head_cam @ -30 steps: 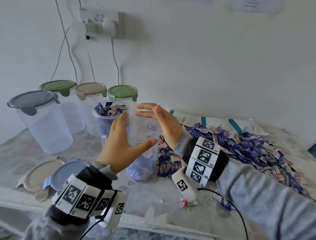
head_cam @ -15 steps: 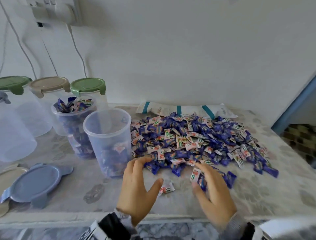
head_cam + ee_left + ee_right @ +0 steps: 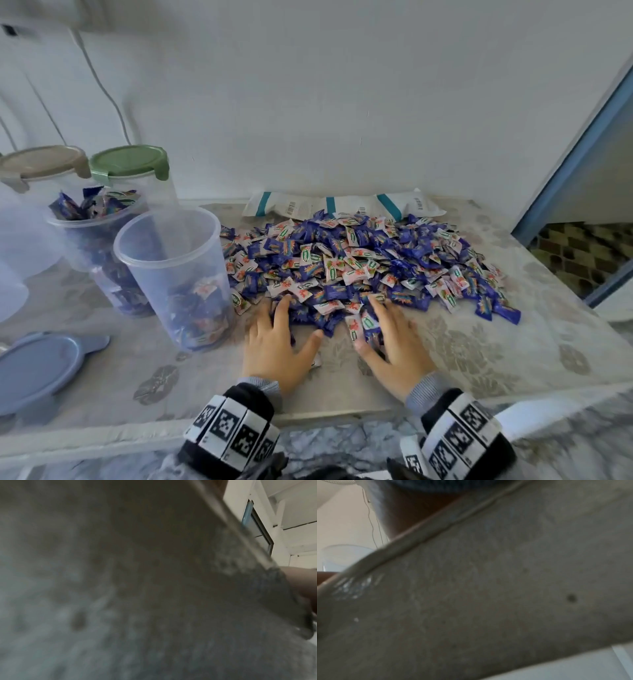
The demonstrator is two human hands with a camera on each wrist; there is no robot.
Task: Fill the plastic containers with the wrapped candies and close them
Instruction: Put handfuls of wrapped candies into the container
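While both hands (image 3: 279, 346) (image 3: 394, 339) rest with spread fingers on the pile (image 3: 359, 263) at lower centre, a hasty scoop risks toppling the cup (image 3: 178, 274) or scattering candies.

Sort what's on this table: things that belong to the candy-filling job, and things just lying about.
For the job: candy pile; open container; full container; blue lid; lidded containers; left hand; right hand.

Lying about: white packets; wall cables.
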